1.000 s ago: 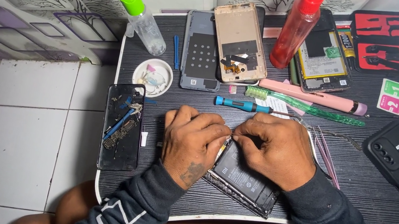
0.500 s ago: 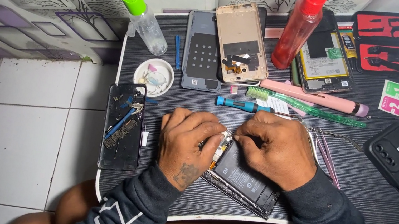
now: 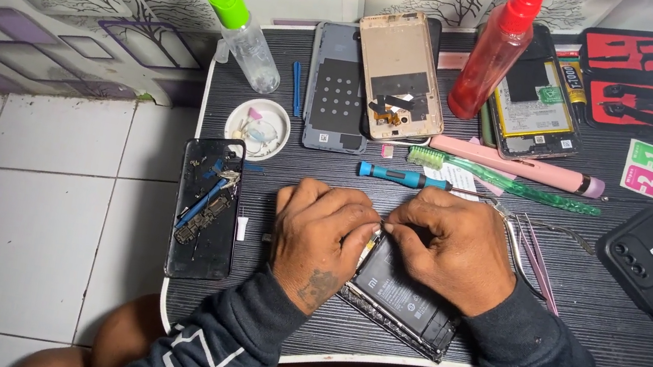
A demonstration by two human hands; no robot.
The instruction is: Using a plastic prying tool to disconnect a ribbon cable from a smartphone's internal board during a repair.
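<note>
Little has moved since the earlier frames; both hands stay bent over the same spot, with only a small shift of the fingertips. Fingers of the left hand (image 3: 320, 239) curl down onto the upper edge of the opened phone (image 3: 404, 302), pressing it to the table (image 3: 370, 349); fingers of the right hand (image 3: 449, 248) are pinched together at that same edge, seemingly on some small part or tool, but what exactly I cannot tell, because it is hidden. This phone lies tilted at the near edge of the table, half under both hands, its dark battery (image 3: 401, 291) showing. To do the step well, I think the left hand should hold firm while the right works slowly and with little force; a slip could hurt the battery. Around lie tweezers (image 3: 538, 256), a blue screwdriver (image 3: 393, 174), a white dish (image 3: 257, 128) and a broken screen (image 3: 206, 208).
</note>
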